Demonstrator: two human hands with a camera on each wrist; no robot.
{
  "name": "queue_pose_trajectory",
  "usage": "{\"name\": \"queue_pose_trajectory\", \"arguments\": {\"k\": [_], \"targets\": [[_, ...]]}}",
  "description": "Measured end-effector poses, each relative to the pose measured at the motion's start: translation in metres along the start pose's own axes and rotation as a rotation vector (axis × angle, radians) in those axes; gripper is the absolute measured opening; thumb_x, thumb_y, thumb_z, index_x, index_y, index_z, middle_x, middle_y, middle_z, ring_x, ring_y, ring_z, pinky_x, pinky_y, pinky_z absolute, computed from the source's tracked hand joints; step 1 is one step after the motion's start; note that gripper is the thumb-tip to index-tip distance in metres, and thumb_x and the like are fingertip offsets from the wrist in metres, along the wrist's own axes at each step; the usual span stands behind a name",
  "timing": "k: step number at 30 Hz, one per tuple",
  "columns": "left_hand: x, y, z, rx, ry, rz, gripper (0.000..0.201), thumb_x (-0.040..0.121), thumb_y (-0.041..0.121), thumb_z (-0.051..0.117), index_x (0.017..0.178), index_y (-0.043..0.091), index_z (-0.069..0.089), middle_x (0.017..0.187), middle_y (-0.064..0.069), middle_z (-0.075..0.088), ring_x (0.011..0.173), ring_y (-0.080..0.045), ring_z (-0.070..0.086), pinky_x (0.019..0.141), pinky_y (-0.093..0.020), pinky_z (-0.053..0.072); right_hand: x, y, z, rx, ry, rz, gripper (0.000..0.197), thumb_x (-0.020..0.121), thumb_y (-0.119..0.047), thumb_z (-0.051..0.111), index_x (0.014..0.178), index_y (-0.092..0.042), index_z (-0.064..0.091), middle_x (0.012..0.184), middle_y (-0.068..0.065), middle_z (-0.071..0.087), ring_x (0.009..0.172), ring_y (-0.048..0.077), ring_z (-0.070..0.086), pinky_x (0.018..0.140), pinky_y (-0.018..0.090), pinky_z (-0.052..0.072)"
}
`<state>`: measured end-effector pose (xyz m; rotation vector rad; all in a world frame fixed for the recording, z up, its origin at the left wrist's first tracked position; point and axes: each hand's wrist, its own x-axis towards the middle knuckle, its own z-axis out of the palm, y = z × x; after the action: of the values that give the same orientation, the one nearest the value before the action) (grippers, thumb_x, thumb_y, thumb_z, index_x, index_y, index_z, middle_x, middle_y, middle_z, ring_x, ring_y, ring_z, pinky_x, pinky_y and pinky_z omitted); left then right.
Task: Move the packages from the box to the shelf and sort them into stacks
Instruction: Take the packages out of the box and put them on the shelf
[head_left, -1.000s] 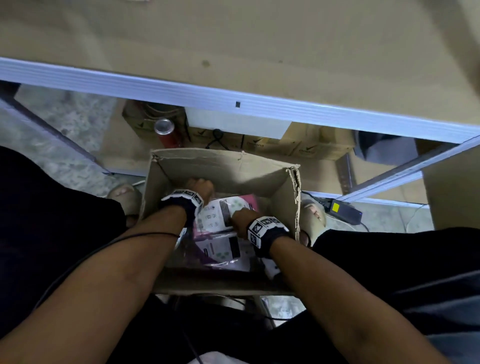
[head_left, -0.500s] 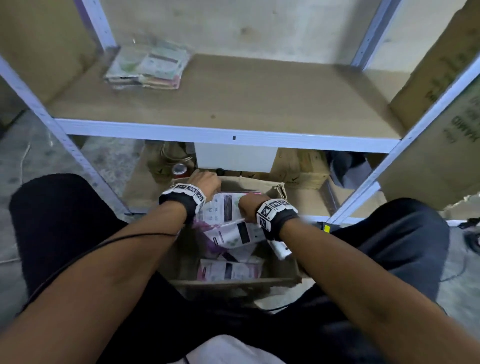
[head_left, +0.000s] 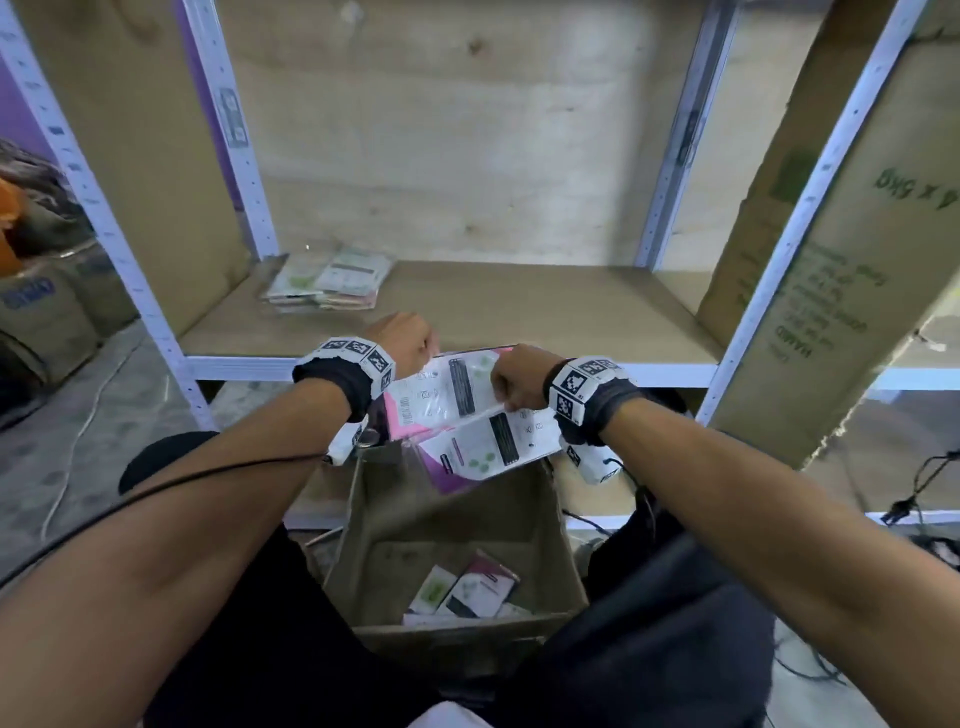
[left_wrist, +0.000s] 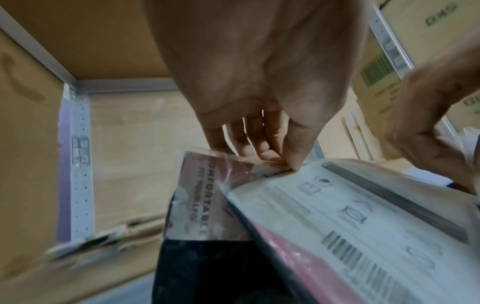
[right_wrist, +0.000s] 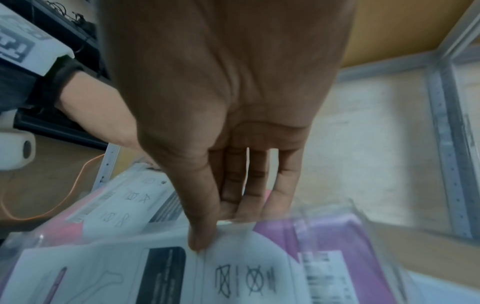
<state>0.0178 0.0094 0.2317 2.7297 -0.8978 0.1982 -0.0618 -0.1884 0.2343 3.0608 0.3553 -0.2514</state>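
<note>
The shelf (head_left: 519, 306), a wooden board in a white metal frame, fills the upper view; a small stack of packages (head_left: 332, 283) lies at its back left. Below its front edge stands the open cardboard box (head_left: 457, 525), with a few packages (head_left: 467, 587) left at the bottom. Above the box, just before the shelf edge, both hands hold a bundle of clear-wrapped pink and white packages (head_left: 462, 410). The left hand (head_left: 402, 345) pinches the bundle's upper left corner, thumb on top and fingers beneath. The right hand (head_left: 519, 376) pinches its right edge the same way, so the bundle hangs between the two grips.
</note>
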Motion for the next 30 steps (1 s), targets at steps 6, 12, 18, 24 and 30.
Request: {"name": "queue_pose_trajectory", "arguments": {"k": [6, 12, 18, 24, 30], "targets": [[0.021, -0.010, -0.067, -0.094, 0.110, -0.021, 0.026, 0.091, 0.006, 0.055, 0.082, 0.021, 0.073, 0.097, 0.004, 0.073, 0.079, -0.009, 0.062, 0.080, -0.025, 0.050, -0.008, 0.017, -0.067, -0.042, 0.141, -0.010, 0.016, 0.086, -0.011, 0.069, 0.101, -0.008, 0.074, 0.100, 0.006, 0.074, 0.097, 0.022, 0.065, 0.074, 0.021, 0.039], [0.037, -0.051, -0.106, -0.112, 0.226, -0.116, 0.021, 0.089, 0.007, 0.058, 0.080, 0.017, 0.075, 0.098, 0.001, 0.075, 0.084, -0.017, 0.063, 0.080, -0.021, 0.045, 0.004, 0.032, -0.107, 0.007, 0.254, -0.003, 0.015, 0.089, -0.009, 0.063, 0.102, -0.008, 0.070, 0.103, 0.007, 0.069, 0.093, 0.023, 0.061, 0.074, 0.024, 0.040], [0.043, -0.106, -0.105, -0.177, 0.250, -0.322, 0.024, 0.091, 0.007, 0.053, 0.084, 0.010, 0.076, 0.089, 0.001, 0.069, 0.085, -0.018, 0.062, 0.084, -0.030, 0.053, 0.047, 0.048, -0.124, 0.102, 0.273, 0.025, 0.010, 0.090, -0.006, 0.060, 0.097, -0.012, 0.065, 0.095, 0.002, 0.062, 0.087, 0.022, 0.059, 0.072, 0.026, 0.044], [0.056, -0.173, -0.088, -0.341, 0.300, -0.509, 0.020, 0.094, 0.016, 0.061, 0.104, 0.010, 0.077, 0.108, -0.007, 0.074, 0.097, -0.025, 0.066, 0.082, -0.021, 0.048, 0.126, 0.063, -0.116, 0.286, 0.236, 0.058, 0.010, 0.092, -0.017, 0.065, 0.102, -0.016, 0.063, 0.101, -0.001, 0.061, 0.092, 0.017, 0.055, 0.079, 0.024, 0.040], [0.074, -0.238, -0.076, -0.655, 0.352, -0.660, 0.017, 0.095, 0.012, 0.060, 0.093, 0.006, 0.076, 0.083, -0.005, 0.069, 0.090, -0.020, 0.060, 0.084, -0.030, 0.044, 0.201, 0.054, -0.102, 0.612, 0.224, 0.074, 0.003, 0.093, -0.014, 0.064, 0.093, -0.013, 0.061, 0.093, 0.005, 0.061, 0.087, 0.020, 0.055, 0.075, 0.026, 0.043]]}}
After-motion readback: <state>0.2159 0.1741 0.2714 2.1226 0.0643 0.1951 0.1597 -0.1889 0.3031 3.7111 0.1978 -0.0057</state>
